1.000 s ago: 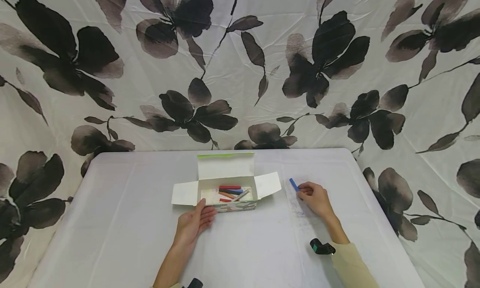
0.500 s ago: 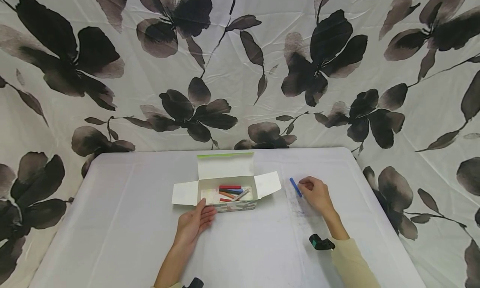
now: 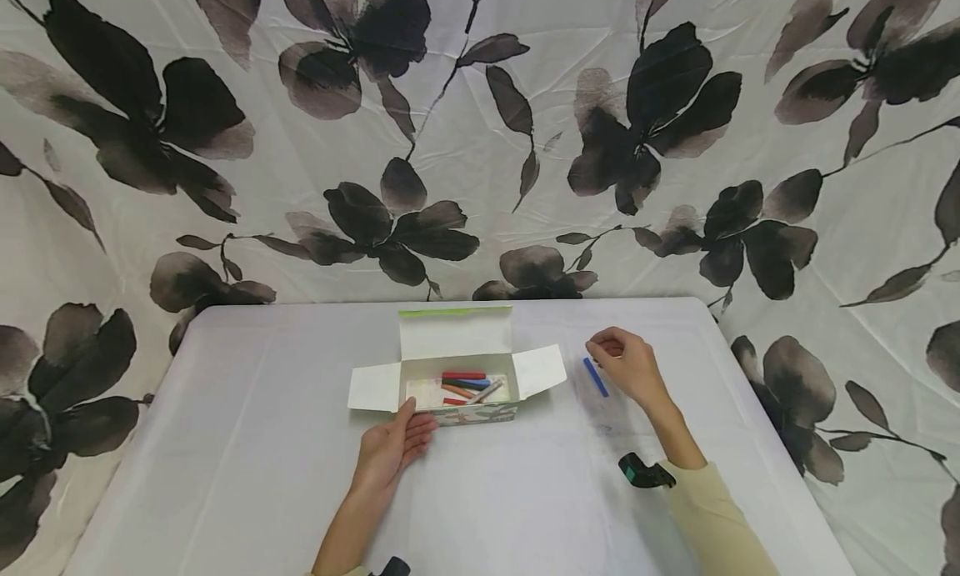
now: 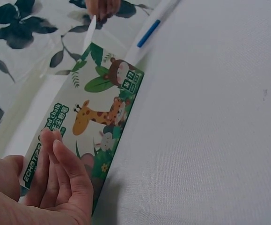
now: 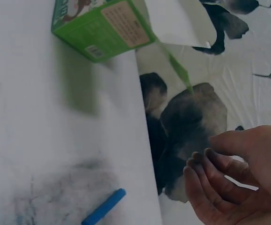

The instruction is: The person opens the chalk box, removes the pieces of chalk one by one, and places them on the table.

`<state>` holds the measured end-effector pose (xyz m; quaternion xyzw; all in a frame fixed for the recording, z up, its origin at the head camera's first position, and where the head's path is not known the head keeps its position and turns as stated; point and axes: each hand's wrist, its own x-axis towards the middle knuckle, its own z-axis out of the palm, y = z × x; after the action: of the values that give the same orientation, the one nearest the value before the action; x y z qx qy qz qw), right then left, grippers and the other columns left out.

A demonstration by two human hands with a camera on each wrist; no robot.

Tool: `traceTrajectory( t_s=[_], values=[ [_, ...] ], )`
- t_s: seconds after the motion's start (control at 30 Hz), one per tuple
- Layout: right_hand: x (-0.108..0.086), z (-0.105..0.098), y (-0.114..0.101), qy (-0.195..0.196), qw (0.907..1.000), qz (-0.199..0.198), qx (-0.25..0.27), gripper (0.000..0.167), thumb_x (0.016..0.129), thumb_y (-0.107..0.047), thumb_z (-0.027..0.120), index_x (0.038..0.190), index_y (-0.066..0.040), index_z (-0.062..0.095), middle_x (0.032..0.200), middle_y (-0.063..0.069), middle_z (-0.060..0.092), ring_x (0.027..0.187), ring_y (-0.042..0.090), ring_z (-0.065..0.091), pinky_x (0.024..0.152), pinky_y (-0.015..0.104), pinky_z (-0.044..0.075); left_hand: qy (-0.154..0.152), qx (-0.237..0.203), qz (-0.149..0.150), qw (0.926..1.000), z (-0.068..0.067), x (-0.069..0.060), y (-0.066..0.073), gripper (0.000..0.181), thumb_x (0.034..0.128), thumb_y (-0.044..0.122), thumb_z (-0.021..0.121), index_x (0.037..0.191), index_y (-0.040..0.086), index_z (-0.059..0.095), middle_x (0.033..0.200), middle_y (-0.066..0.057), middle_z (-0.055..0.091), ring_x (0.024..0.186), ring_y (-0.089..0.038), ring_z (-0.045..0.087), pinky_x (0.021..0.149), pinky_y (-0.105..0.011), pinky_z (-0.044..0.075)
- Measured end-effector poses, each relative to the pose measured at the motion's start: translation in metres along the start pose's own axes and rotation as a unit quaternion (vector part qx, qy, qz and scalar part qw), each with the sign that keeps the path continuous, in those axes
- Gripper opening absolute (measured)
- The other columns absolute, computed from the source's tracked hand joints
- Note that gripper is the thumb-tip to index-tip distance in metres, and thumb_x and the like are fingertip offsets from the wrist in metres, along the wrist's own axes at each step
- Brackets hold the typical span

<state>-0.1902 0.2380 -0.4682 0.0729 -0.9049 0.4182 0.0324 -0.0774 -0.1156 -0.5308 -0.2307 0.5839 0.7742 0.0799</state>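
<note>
White tabletop (image 3: 510, 509) spreads below, with grey smudges (image 5: 55, 192) at the right. Nearest, the left hand (image 3: 386, 455) pinches the front wall of an open printed cardboard box (image 3: 487, 414), thumb at the rim; coloured sticks (image 3: 463, 376) lie inside. Right of it, a slim, straight blue chalk stick (image 3: 596, 377) rests aslant on the tabletop. Just past it hovers the right hand (image 3: 630, 366), holding nothing, fingers loosely bent; a second ago it gripped the stick's near end. Beyond hangs white cloth (image 3: 525, 251) with dark flowers.
</note>
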Motion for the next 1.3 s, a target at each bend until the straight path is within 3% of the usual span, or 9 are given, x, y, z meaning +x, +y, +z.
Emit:
traceTrajectory(
  t_s=[0.2, 0.37, 0.67, 0.93, 1.3],
  values=[
    [0.004, 0.005, -0.024, -0.017, 0.9996, -0.022, 0.008, 0.020, 0.100, -0.018, 0.069, 0.108, 0.000, 0.071, 0.099, 0.013, 0.074, 0.092, 0.030, 0.071, 0.078, 0.037, 0.059, 0.001, -0.001, 0.001, 1.0000, -0.002, 0.002, 0.000, 0.064, 0.0985, 0.053, 0.065, 0.115, -0.009, 0.067, 0.099, -0.009, 0.077, 0.086, -0.013, 0.072, 0.071, -0.020, 0.058],
    [0.006, 0.017, -0.041, -0.039, 0.9970, -0.063, 0.022, 0.017, 0.098, -0.013, 0.072, 0.108, 0.001, 0.071, 0.099, 0.013, 0.073, 0.094, 0.030, 0.071, 0.082, 0.043, 0.060, -0.003, 0.000, -0.003, 1.0000, -0.001, 0.003, 0.000, 0.067, 0.0963, 0.055, 0.067, 0.116, -0.010, 0.066, 0.100, -0.008, 0.077, 0.085, -0.011, 0.071, 0.071, -0.020, 0.058],
    [0.012, 0.050, -0.062, -0.109, 0.9866, -0.112, 0.046, 0.017, 0.096, -0.008, 0.074, 0.109, 0.002, 0.070, 0.100, 0.010, 0.072, 0.093, 0.025, 0.070, 0.085, 0.039, 0.060, -0.007, -0.002, 0.001, 1.0000, -0.002, 0.004, 0.003, 0.065, 0.0973, 0.053, 0.066, 0.114, -0.010, 0.067, 0.098, -0.009, 0.077, 0.083, -0.011, 0.071, 0.069, -0.019, 0.057],
    [0.018, 0.079, -0.068, -0.177, 0.9678, -0.171, 0.054, 0.016, 0.093, -0.001, 0.074, 0.108, 0.004, 0.069, 0.100, 0.012, 0.072, 0.090, 0.022, 0.070, 0.081, 0.032, 0.060, -0.010, -0.003, 0.001, 0.9999, -0.002, 0.006, 0.007, 0.063, 0.0987, 0.051, 0.066, 0.113, -0.010, 0.067, 0.097, -0.009, 0.077, 0.081, -0.011, 0.070, 0.068, -0.019, 0.057],
    [0.024, 0.106, -0.078, -0.268, 0.9384, -0.218, -0.005, 0.024, 0.091, 0.003, 0.076, 0.113, 0.008, 0.068, 0.106, 0.019, 0.072, 0.096, 0.028, 0.070, 0.085, 0.033, 0.059, -0.007, 0.000, -0.004, 1.0000, -0.002, 0.010, 0.006, 0.061, 0.1010, 0.048, 0.064, 0.115, -0.011, 0.067, 0.097, -0.008, 0.077, 0.079, -0.009, 0.070, 0.068, -0.019, 0.057]
  ],
)
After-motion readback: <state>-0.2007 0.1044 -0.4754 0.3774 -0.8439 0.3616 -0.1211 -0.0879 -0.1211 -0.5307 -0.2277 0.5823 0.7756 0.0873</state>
